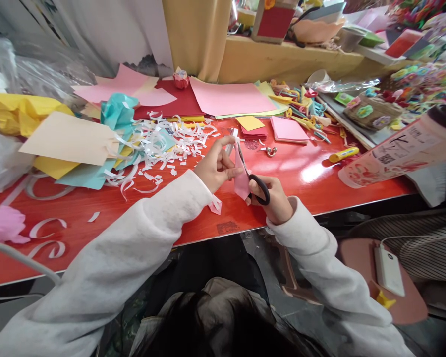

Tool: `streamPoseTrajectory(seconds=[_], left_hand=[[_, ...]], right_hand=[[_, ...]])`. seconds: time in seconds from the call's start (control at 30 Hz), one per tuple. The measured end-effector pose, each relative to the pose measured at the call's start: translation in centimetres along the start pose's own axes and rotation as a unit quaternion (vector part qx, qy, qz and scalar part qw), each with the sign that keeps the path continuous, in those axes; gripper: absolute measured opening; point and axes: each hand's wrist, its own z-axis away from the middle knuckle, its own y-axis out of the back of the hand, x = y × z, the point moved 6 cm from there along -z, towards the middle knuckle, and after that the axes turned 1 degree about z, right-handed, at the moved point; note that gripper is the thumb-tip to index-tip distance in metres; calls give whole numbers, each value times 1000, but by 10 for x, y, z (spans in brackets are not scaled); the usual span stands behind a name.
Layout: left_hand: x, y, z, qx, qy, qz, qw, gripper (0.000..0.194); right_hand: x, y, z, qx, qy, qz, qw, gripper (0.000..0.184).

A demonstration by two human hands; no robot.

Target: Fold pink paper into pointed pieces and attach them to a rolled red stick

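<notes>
My left hand [218,166] pinches a folded piece of pink paper [241,184] above the front part of the red table. In my right hand [276,199] is a pair of scissors [260,190] with black handles. Their blades point away from me and lie along the upper part of the pink paper; whether they are parted there is hard to make out. A small pink paper scrap [215,205] lies under my left wrist. Beyond my hands rest a stack of pink paper squares [289,130] and a yellow square [250,123] on red ones.
White paper strips [171,144] heap on the red table [193,223] at left, beside coloured sheets. Pink sheets [230,96] lie at the back. A large cup [401,146] and a yellow pen [344,154] are at right. A power bank [389,270] sits on a stool.
</notes>
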Motion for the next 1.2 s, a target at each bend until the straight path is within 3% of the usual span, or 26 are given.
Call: streamPoseTrajectory(seconds=[0.37, 0.57, 1.0, 1.2], left_hand=[[-2, 0, -1, 2, -3, -6, 1000, 55], [-6, 2, 0, 5, -11, -5, 1000, 55], [-7, -1, 1, -13, 21, -1, 1000, 55], [-1, 2, 0, -24, 48, 1, 999, 55]], right_hand=[[3, 2, 0, 12, -23, 4, 1000, 36], [-1, 3, 0, 16, 9, 14, 1000, 30], [0, 6, -1, 29, 3, 29, 999, 34], [-1, 8, -2, 48, -5, -10, 999, 32]])
